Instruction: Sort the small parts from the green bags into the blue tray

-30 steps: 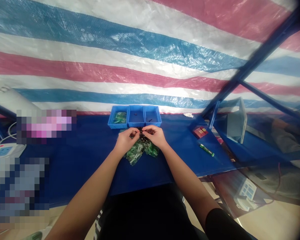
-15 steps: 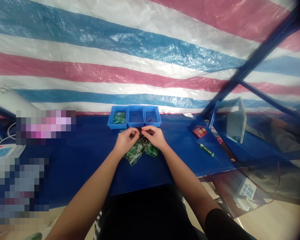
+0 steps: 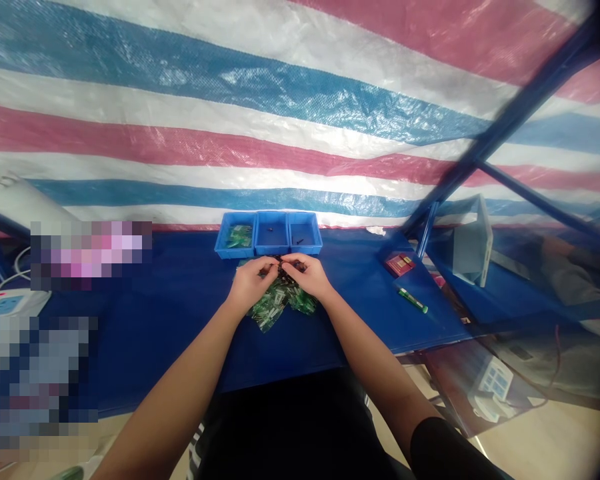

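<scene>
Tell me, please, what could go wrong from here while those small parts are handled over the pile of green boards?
1. The left hand and right hand pinch a small dark part. If it slips, it could vanish among the green circuit boards heaped underneath.
2. That loose heap lies by the wrists, so a forearm might scatter boards across the blue table.
3. The blue bins sit close behind, so a dropped piece could bounce into one.

Clearance around blue bins [image 3: 269,241]
Tabletop [image 3: 180,300] bare left of bins; green parts pile [image 3: 273,307] just in front; red box [image 3: 399,264], green pen [image 3: 413,301] well right; tarp wall [image 3: 300,133] directly behind.
</scene>
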